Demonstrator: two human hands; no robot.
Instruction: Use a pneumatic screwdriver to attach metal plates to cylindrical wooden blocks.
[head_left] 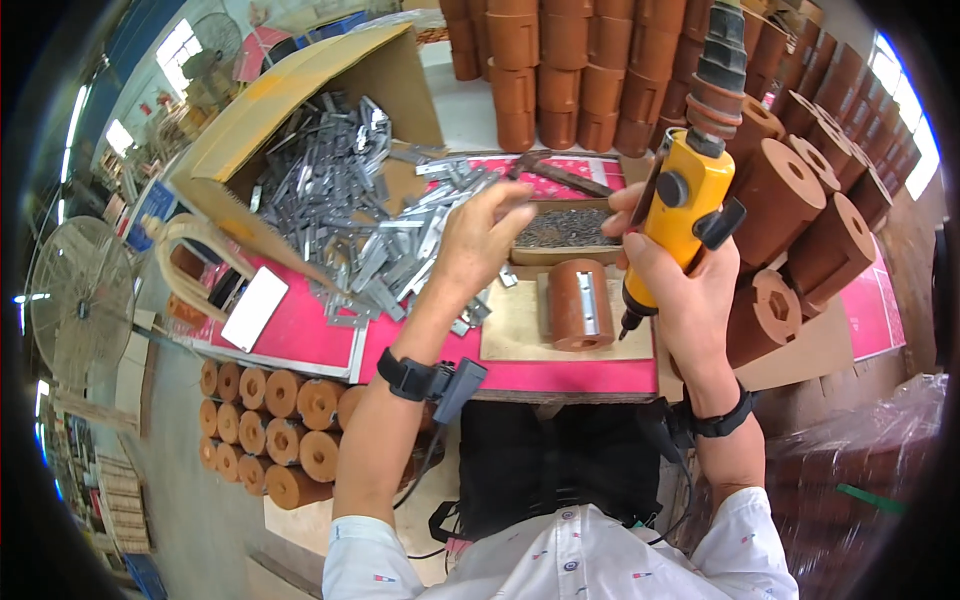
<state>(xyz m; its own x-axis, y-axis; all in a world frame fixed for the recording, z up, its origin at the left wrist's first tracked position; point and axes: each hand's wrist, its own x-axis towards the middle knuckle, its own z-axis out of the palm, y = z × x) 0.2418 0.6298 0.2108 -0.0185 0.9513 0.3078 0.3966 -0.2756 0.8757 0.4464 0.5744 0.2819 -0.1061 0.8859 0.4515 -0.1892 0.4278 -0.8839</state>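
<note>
A yellow power screwdriver [683, 190] is gripped in my right hand [690, 290], its dark bit pointing down and left. Below the hands a brown cylinder [580, 305] lies on its side on a pale board [515, 330], with a silver metal plate [589, 303] along its upper face. The bit's tip is just right of the cylinder, apart from it. My left hand [480, 240] is raised beside a cardboard tray of small screws [565, 228]. Its thumb and fingers are curled together; whatever they may hold is too small to make out.
A cardboard box [235, 195] spills metal hinge-like plates [330, 170] at left. A hammer [565, 175] lies behind the tray. Brown cylinders [515, 80] are stacked at the back, more [785, 195] at right and several [285, 395] below the table's left edge. A white phone-like slab [254, 310] leans at left.
</note>
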